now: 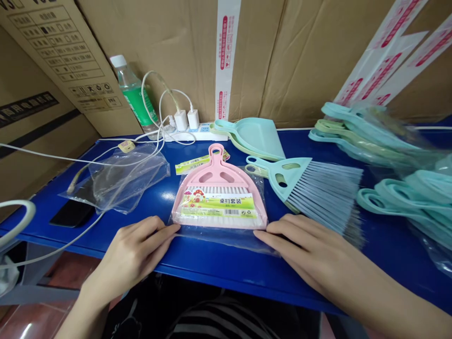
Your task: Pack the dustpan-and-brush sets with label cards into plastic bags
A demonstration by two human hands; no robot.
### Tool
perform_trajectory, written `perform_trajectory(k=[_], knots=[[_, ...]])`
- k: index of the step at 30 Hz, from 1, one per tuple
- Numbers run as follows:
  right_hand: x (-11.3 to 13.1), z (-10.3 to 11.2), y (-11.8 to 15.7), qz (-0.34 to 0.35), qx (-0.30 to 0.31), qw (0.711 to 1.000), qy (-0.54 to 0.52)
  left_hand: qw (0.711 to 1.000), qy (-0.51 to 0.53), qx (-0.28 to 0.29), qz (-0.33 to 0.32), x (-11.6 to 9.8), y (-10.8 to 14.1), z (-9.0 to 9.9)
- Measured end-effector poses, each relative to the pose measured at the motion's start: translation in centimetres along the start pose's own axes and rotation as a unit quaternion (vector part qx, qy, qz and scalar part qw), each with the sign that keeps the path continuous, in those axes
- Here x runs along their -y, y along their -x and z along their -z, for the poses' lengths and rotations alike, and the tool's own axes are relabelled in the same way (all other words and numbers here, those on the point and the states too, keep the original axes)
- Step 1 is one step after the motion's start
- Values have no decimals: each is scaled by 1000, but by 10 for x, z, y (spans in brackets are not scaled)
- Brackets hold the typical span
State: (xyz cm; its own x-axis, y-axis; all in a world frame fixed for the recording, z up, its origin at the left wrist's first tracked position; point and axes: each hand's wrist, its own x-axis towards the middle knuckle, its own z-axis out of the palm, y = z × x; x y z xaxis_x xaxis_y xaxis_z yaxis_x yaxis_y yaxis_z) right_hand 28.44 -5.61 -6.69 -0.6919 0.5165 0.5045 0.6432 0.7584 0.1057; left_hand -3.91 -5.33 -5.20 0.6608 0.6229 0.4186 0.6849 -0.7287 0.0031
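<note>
A pink dustpan and brush set (219,176) lies flat inside a clear plastic bag at the middle of the blue table, handle pointing away. Across its white bristles is a green printed label (218,205) with a mushroom picture. My left hand (139,249) pinches the bag at the set's near left corner, fingers together. At the near right corner my right hand (307,247) has its fingers pressed together on the bag's edge. The bag's open-looking flap (226,237) spreads toward the table's front edge between both hands.
Blue brushes (321,188) and dustpans (259,136) lie behind and right. Bagged sets (416,197) pile up far right. At left are empty plastic bags (130,181), a black phone (72,213), cables, a bottle (136,96) and a power strip (208,133). Cardboard stands behind.
</note>
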Motion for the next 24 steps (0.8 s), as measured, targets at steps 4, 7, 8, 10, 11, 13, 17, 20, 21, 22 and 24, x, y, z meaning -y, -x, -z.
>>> perform_trajectory(k=[4, 7, 8, 10, 11, 13, 17, 20, 21, 22, 24], knots=[[0, -3, -2, -9, -6, 1000, -16, 1000, 2, -13, 14, -1, -1, 1], [0, -2, -3, -2, -1, 1000, -18, 999, 23, -17, 14, -1, -1, 0], [0, -2, -3, 0, -1, 1000, -18, 999, 32, -18, 14, -1, -1, 0], [0, -1, -3, 3, -1, 1000, -15, 999, 46, -17, 19, 1, -1, -1], [0, 0, -3, 3, -4, 1000, -14, 998, 52, -18, 22, 1, 0, -2], [1, 1, -4, 1, -7, 1000, -12, 998, 58, -20, 21, 2, 0, -3], [2, 0, -5, 6, -12, 1000, -7, 999, 36, -4, 23, 1, 0, -2], [1, -1, -5, 13, -8, 1000, -14, 1000, 16, 5, 22, -1, -2, 0], [1, 0, -5, 13, -8, 1000, -14, 1000, 12, 5, 19, -2, -2, 1], [1, 0, -5, 12, -8, 1000, -14, 1000, 7, 5, 18, -2, -2, 1], [0, 1, -4, 10, -12, 1000, -11, 1000, 0, 3, 16, -2, -1, 1]])
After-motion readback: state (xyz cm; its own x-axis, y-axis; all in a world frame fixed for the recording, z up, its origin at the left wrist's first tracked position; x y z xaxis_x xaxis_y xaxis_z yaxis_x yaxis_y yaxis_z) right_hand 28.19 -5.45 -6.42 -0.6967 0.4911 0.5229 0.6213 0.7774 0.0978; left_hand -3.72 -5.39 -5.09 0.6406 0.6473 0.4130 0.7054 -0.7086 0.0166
